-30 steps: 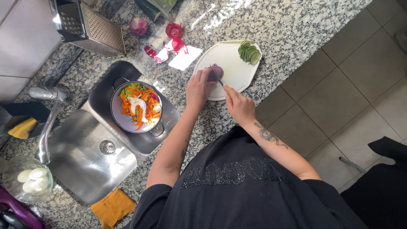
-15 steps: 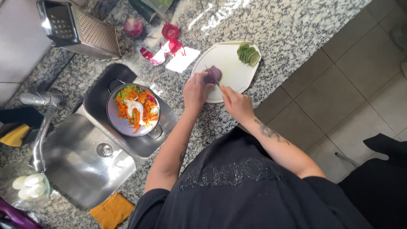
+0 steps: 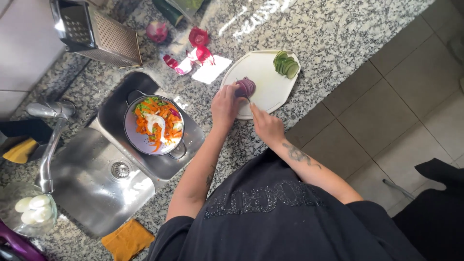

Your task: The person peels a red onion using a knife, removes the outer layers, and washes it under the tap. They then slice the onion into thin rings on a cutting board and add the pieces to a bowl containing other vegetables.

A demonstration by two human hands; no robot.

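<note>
A red onion (image 3: 246,87) sits on the white cutting board (image 3: 263,92) on the granite counter. My left hand (image 3: 224,107) presses on the onion's near side and steadies it. My right hand (image 3: 266,126) grips a knife whose thin blade (image 3: 245,98) meets the onion; the handle is hidden in my fist. Sliced cucumber (image 3: 285,65) is stacked at the board's far corner.
A metal bowl of shredded carrot and greens (image 3: 153,125) rests in the small sink basin (image 3: 116,108). A box grater (image 3: 96,34), a whole red onion (image 3: 157,31) and red peelings (image 3: 193,53) lie behind. A faucet (image 3: 48,145), a bowl of eggs (image 3: 29,208) and an orange cloth (image 3: 128,239) lie to the left.
Both hands have stayed at the onion on the board, with the knife working through it. The view has shifted slightly.
</note>
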